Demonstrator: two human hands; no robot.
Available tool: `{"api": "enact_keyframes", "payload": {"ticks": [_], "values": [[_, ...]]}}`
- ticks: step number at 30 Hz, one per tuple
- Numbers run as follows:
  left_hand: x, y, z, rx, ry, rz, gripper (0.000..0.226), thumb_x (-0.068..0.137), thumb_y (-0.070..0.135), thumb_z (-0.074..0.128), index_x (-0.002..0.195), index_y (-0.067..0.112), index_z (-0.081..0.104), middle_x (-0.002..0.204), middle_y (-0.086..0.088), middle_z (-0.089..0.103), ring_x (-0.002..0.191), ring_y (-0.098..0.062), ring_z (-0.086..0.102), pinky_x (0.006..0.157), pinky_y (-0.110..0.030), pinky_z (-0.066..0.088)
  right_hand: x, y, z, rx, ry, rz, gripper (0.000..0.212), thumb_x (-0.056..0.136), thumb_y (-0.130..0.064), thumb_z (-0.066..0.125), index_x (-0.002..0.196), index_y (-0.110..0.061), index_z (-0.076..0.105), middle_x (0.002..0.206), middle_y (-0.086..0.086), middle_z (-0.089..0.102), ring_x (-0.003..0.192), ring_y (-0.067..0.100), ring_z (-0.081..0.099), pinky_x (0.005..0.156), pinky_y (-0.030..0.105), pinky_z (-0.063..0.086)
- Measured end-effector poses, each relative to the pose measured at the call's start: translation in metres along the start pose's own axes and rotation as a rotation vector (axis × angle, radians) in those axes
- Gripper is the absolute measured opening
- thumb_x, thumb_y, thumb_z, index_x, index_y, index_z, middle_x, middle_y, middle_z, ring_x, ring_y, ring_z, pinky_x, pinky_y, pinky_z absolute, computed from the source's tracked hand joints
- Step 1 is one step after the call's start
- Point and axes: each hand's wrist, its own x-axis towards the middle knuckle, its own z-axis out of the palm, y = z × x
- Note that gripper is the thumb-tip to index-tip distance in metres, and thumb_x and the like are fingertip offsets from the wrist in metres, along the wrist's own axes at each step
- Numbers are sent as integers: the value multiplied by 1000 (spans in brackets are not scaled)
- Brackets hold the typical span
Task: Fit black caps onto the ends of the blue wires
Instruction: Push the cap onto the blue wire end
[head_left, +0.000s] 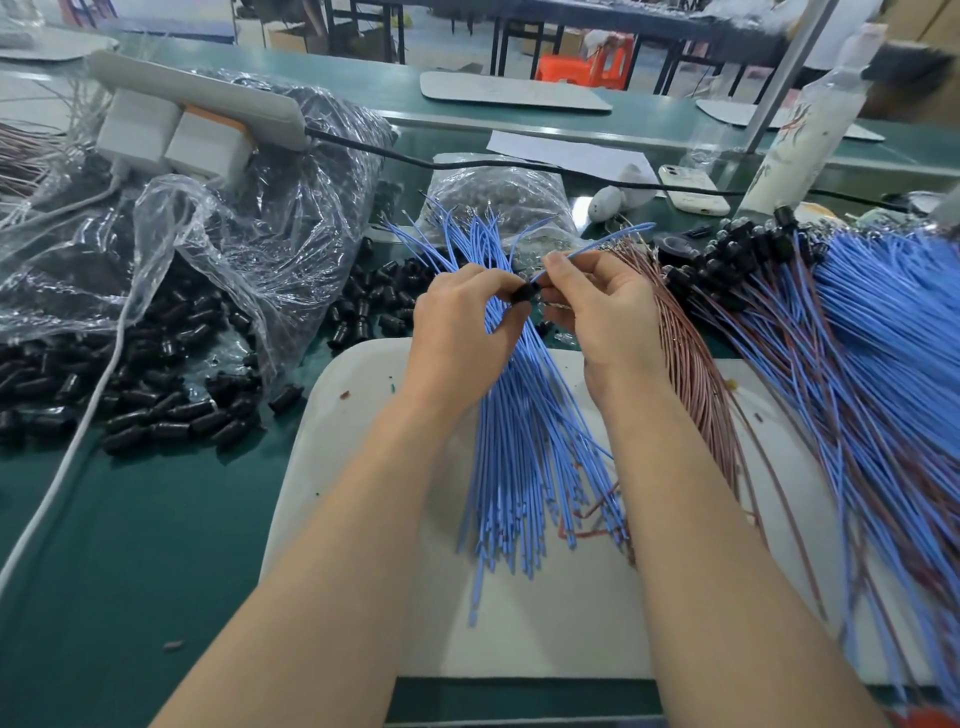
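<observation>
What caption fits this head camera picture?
Left hand pinches a black cap; right hand pinches a blue wire.

Bright even light, edges bowed (corners blurred)

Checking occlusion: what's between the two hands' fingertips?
Head view: a black cap, pinched by the left hand, meets the blue wire the right hand pinches.

The green bench (156, 545) carries 1 white mat (545, 623) at its near edge. Loose black caps (171, 415) spill at the left from a clear plastic bag (234, 234), a white cable (67, 467) trails across, and 1 phone (693, 189) and a sheet of paper (566, 153) lie farther back.
</observation>
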Motion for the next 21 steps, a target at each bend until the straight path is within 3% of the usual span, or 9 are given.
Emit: {"api": "enact_keyframes", "payload": {"ticks": [6,10,12,14,17,19,21], "values": [[-1,7,0,-9,46,61,19,91,20,61,106,13,70,97,-2,68,96,-22,58,92,-41,40,-4,-1,2,-64,-50,-26,16,89,-12,64,74,-17,63,67,-6,64,67,8,61,63,21,51],[-1,8,0,0,74,77,19,91,18,61,107,11,69,97,-2,68,97,-23,58,93,-41,40,-4,-8,2,281,-55,19,10,92,-13,61,92,-22,65,75,-6,66,65,6,59,64,21,50],[-1,8,1,38,70,105,20,91,18,60,107,10,69,98,-2,67,97,-24,56,93,-41,39,-2,-11,-1,425,-15,76,10,95,-21,57,91,-22,66,80,-2,68,68,7,61,63,19,50],[-2,7,2,57,70,133,20,91,18,60,107,10,69,98,-2,67,97,-25,56,93,-41,38,-2,-10,-4,383,-1,106,17,96,-23,55,85,-20,67,78,-3,69,72,9,63,64,19,51],[-1,7,4,21,95,134,21,90,17,62,108,8,68,99,-4,68,96,-26,58,92,-43,40,-3,-2,4,71,-51,57,19,96,-20,55,84,-17,70,78,-1,69,81,18,64,73,28,51],[-1,9,2,-67,124,86,20,90,16,62,107,8,68,98,-3,69,94,-22,60,90,-38,44,-7,-1,12,18,-108,32,19,98,-25,51,95,-21,70,83,-4,71,81,11,67,70,25,53],[1,12,-2,-261,165,-18,15,90,18,61,101,9,69,92,0,70,87,-15,63,83,-33,49,-9,-3,19,139,-224,64,24,100,-33,44,113,-27,63,99,-1,70,82,9,69,69,24,54]]}}
